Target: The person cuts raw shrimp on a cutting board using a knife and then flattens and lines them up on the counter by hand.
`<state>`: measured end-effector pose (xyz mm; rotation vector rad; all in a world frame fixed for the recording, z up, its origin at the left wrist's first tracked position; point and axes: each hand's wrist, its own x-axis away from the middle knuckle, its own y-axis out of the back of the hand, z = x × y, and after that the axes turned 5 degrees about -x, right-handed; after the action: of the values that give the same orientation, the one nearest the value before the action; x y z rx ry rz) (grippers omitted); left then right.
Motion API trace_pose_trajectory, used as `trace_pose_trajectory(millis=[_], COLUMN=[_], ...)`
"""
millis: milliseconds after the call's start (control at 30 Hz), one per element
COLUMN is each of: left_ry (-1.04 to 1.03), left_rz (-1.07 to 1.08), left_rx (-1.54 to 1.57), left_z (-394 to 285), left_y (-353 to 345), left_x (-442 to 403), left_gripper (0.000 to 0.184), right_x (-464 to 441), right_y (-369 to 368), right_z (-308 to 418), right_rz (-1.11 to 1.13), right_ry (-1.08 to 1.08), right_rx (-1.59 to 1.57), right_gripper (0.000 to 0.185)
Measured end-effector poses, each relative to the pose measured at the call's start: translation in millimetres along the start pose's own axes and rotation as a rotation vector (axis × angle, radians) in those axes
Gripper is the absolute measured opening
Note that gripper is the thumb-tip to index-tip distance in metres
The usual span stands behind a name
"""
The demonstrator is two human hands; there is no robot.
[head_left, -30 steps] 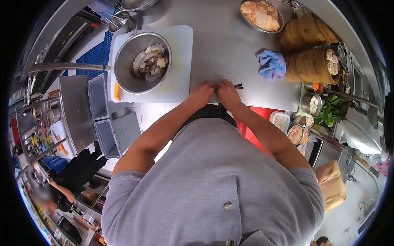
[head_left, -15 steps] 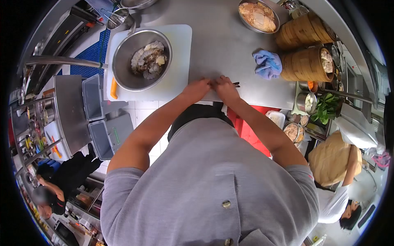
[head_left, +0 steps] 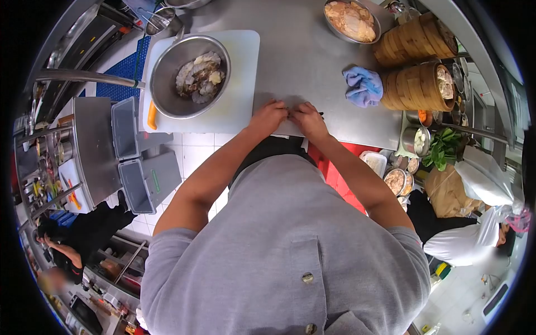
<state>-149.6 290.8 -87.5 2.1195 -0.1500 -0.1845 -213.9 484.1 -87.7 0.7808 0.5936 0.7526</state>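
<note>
Small dark item point(head_left: 321, 114), too little visible to identify, lies just beside the right hand point(head_left: 308, 121) near the counter's point(head_left: 301, 61) front edge. The right hand and left hand point(head_left: 269, 117) have curled fingers, tips close together; whether they pinch anything cannot be told. A steel bowl point(head_left: 166, 92) sits on the cutting board point(head_left: 243, 84), left.

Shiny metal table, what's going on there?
A person in a grey shirt has their bare left hand and bare right hand close together at the edge of the shiny metal table, fingers bent over something too hidden to name. A small dark tip shows beside the right hand. To the left, a round steel bowl of greyish raw shrimp sits on a white plastic cutting board.
</note>
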Motion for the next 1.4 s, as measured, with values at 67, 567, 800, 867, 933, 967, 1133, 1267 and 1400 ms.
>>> trace_pose_trajectory(millis=[67, 567, 800, 867, 933, 967, 1133, 1267, 1400], left_ry=[-0.101, -0.085, -0.197, -0.226, -0.281, -0.333, -0.348, -0.228, -0.155], left_rz=[0.025, -0.056, 0.031, 0.022, 0.042, 0.055, 0.063, -0.102, 0.039], left_rx=[-0.051, 0.065, -0.051, -0.073, -0.129, -0.185, -0.242, -0.019, 0.014], left_z=[4, -10, -3, 0, 3, 4, 3, -13, -17], left_y=[-3, 2, -7, -10, -10, -10, 1, 5, -11], left_x=[-2, -10, -11, -15, -17, -18, -14, -15, -18], left_gripper=[0.013, 0.011, 0.007, 0.007, 0.008, 0.01, 0.013, 0.013, 0.012], right_x=[1, 19, 12, 11, 8, 6, 10, 19, 19], right_y=[-4, 9, 2, 2, 4, 5, 13, 22, 23], right_z=[1, 4, -4, -3, 1, 3, 4, -16, -21], right_rz=[0.024, -0.019, 0.081, 0.067, 0.05, 0.057, 0.11, 0.007, 0.101], right_ry=[-0.01, -0.099, -0.017, -0.04, -0.064, -0.062, -0.054, -0.046, -0.071], right_rx=[0.07, 0.033, 0.183, 0.176, 0.175, 0.182, 0.239, 0.046, -0.014], right_gripper=[0.014, 0.023, 0.017, 0.017, 0.017, 0.017, 0.02, 0.021, 0.022])
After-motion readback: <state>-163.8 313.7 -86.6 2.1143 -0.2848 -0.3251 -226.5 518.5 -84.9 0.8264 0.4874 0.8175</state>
